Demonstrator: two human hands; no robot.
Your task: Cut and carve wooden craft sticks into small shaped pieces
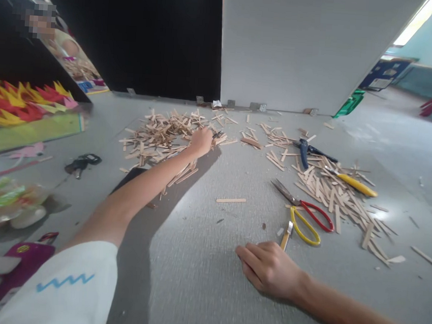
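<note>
My left hand (pixel 201 140) is stretched far forward over a heap of cut wooden sticks (pixel 158 136), its fingers closed around something small and dark that I cannot make out. My right hand (pixel 267 269) rests near me on the grey floor (pixel 202 259), fingers curled loosely, touching the end of a small yellow-handled tool (pixel 287 236). Just beyond it lie scissors with one red and one yellow loop (pixel 304 215). A single wooden stick (pixel 231 200) lies alone between my arms.
A second heap of sticks (pixel 332 190) spreads at the right, with blue-handled pliers (pixel 305 151) and a yellow-handled tool (pixel 355 183) on it. Black scissors (pixel 81 162) lie at left near coloured paper shapes (pixel 24 101). A white panel (pixel 305 50) and a dark panel stand behind. A purple tool (pixel 20 266) sits at bottom left.
</note>
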